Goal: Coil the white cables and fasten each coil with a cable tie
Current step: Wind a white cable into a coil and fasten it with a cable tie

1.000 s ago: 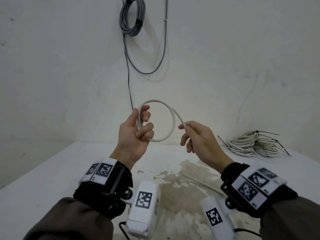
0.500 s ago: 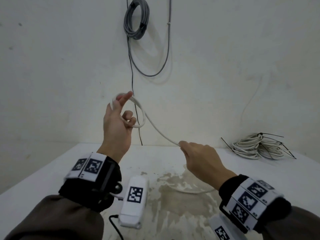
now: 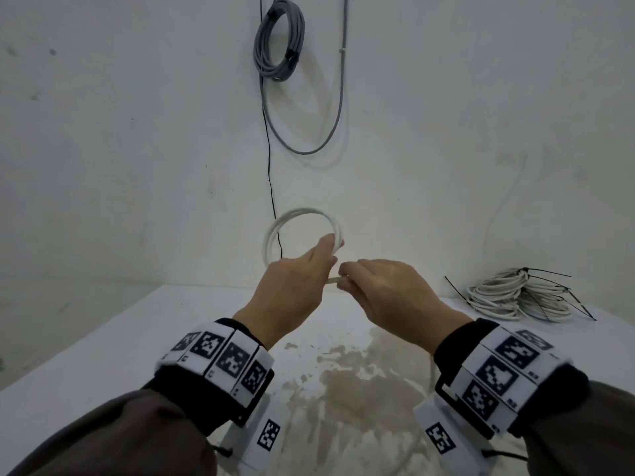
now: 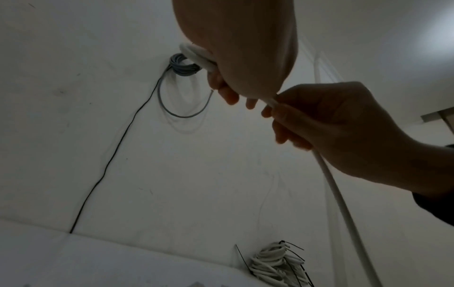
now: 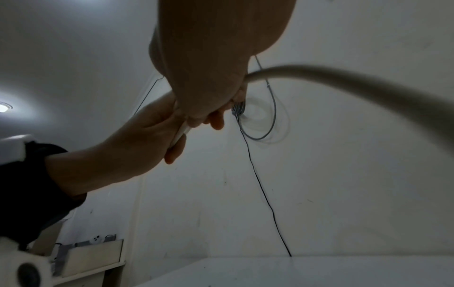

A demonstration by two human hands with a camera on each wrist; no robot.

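Holding a small round coil of white plastic-sheathed cable [image 3: 302, 231] up in front of the pale wall, my left hand [image 3: 292, 290] gripped its lower right edge, fingers curled round the loops. The coil stood upright, its open face turned toward me, at about 12 o'clock from my hands. My right hand [image 3: 388, 293], just beside the left at its 3 o'clock, pinched the loose run of the same cable, which left the coil pointing toward 3 o'clock, then dropped behind my right wrist toward 6 o'clock. At 2 o'clock, well apart on the white stained tabletop [image 3: 103, 355], lay a heap of white coiled cables bound with thin black cable ties [image 3: 515, 297]. A grey coiled cable [image 3: 278, 39] hung on the wall at 12 o'clock.
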